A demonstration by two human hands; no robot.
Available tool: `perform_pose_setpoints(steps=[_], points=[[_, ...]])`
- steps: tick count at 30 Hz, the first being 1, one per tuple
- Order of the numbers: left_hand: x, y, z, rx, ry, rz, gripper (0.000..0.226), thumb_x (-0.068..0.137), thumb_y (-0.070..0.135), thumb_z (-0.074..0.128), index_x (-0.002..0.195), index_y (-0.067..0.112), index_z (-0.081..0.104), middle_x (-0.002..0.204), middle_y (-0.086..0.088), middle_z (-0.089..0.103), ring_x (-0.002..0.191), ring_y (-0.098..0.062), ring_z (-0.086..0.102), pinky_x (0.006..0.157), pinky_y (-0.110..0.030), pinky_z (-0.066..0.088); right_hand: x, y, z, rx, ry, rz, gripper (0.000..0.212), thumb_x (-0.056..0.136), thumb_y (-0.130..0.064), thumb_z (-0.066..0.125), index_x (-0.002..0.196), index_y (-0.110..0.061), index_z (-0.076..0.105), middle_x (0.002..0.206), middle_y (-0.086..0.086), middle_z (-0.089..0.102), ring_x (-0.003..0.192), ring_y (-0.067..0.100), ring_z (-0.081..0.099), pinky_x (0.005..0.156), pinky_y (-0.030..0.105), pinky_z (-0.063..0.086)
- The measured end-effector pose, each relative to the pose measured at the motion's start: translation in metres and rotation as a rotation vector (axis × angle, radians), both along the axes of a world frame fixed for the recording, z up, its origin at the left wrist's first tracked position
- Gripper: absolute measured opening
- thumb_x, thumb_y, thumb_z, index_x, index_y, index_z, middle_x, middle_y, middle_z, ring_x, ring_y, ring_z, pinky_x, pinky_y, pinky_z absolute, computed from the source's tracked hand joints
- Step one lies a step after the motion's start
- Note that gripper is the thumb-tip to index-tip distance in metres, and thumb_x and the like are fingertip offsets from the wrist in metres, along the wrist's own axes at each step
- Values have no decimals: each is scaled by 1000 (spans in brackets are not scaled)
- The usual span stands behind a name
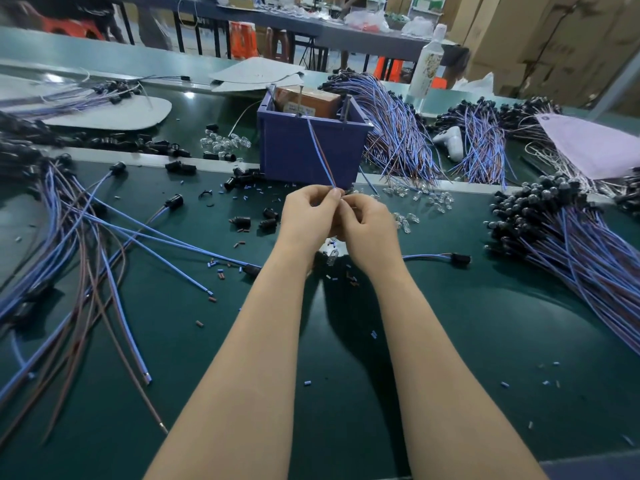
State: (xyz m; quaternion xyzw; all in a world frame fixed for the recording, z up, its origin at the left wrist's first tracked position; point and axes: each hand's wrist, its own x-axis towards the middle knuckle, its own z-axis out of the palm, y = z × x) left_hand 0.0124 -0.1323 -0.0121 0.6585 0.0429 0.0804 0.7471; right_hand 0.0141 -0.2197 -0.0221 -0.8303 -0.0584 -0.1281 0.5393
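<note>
Right now you have the wire pair (320, 150) pinched just in front of the bin (287, 147), its blue and brown strands running up from your fingertips across the bin's front wall toward its rim. Holding it raised off the bench (450, 323) there, above the litter of cut sleeve bits, looks meant to let both hands work on its lower end at once. Your left hand (306, 216) has a tight grip, with thumb and forefinger closed on the pair right at that end. Your right hand (369, 230) meets it from the other side with fingers curled in. Its grip is closed on the same end as far as I can tell, and any small part inside it is hidden. Both forearms reach straight out toward the bin, with the hands turned inward so they nearly touch. Clear bulbs (405, 220) lie in front of the bin to its right and black sockets (249, 221) to its left. Loose wires (86, 237) lie well left and a bundle (571, 237) well right, all likely kept within reach.
</note>
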Motion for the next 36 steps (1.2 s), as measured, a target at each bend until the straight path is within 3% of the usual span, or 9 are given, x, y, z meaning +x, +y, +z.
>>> perform_pose_setpoints(steps=[5,9,11,15,18,21,25,32,36], points=[[1,2,0,-39,6,22,11,93,6,57,95,-1,64,72,-7,64,49,-4,62,43,-16,46,-2,5,0,38,-10,-23,16,97,-12,48,85,-14,59,72,2,67,74,24,69,80,48,55],[8,3,-5,107,-34,125,12,93,14,57,83,11,63,85,-10,69,87,-30,68,82,-43,56,2,10,-4,65,-32,-144,14,97,-15,48,85,-14,56,87,13,70,85,32,66,83,50,52],[9,3,-5,110,-59,183,17,95,14,53,79,17,57,82,-4,69,88,-28,68,88,-44,53,4,9,-3,191,4,-192,11,98,-13,46,89,-12,52,91,18,70,89,33,67,87,50,51],[10,5,-7,38,-82,265,18,99,13,45,82,18,50,67,3,65,59,-5,64,74,-27,53,4,3,-1,399,20,-173,7,101,-9,39,101,-10,46,74,12,69,63,19,68,75,38,58],[12,7,-9,97,-109,294,14,98,14,46,87,16,54,63,6,63,54,-1,59,70,-23,52,4,3,-2,278,-6,-152,13,100,-11,40,110,-14,48,65,1,66,62,19,68,76,39,57],[13,7,-10,113,-111,267,13,98,13,47,92,12,58,64,5,62,57,-4,59,73,-25,52,5,6,-2,106,-40,-166,25,100,-14,42,122,-12,54,63,-3,64,73,24,68,84,43,53],[15,9,-13,109,-97,251,13,97,12,47,91,11,59,64,3,62,57,-6,59,74,-29,53,3,6,-1,1,-61,-143,30,99,-14,43,126,-12,55,61,-7,62,73,22,67,83,41,52],[19,9,-18,78,-78,252,14,97,12,47,88,14,58,64,3,63,54,-4,59,69,-26,53,5,10,-1,-77,-29,-113,32,99,-14,44,128,-12,56,95,14,70,93,31,64,90,44,47],[19,9,-18,65,-76,258,14,97,11,47,88,15,57,64,3,63,54,-4,59,64,-22,51,5,10,-2,-93,-26,-109,33,99,-14,44,129,-12,55,103,16,69,97,32,63,92,45,46]])
